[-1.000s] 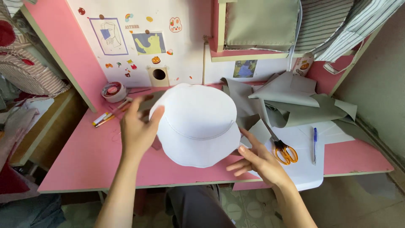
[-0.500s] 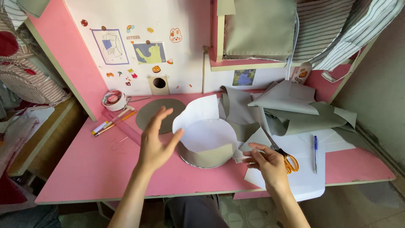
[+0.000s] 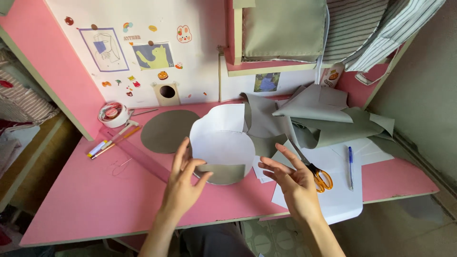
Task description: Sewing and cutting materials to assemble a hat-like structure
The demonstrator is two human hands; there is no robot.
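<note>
My left hand (image 3: 184, 183) hovers over the pink desk (image 3: 95, 204) with fingers spread, its fingertips at the left edge of a white paper pattern (image 3: 221, 145). That pattern lies on a grey fabric piece whose lower edge (image 3: 223, 173) shows beneath it. My right hand (image 3: 290, 183) is open just right of the pattern, holding nothing, with fingers pointing toward it. A grey fabric circle (image 3: 165, 131) lies on the desk to the left of the pattern.
Orange-handled scissors (image 3: 320, 177) and a blue pen (image 3: 350, 166) rest on white paper sheets (image 3: 333, 200) at right. Crumpled grey fabric (image 3: 323, 119) piles behind. A tape roll (image 3: 113, 114), a clear ruler (image 3: 138, 154) and pens (image 3: 102, 147) lie at left.
The white pattern with its fabric came down from being held up and now lies on the desk. Both hands let go and drew back toward me.
</note>
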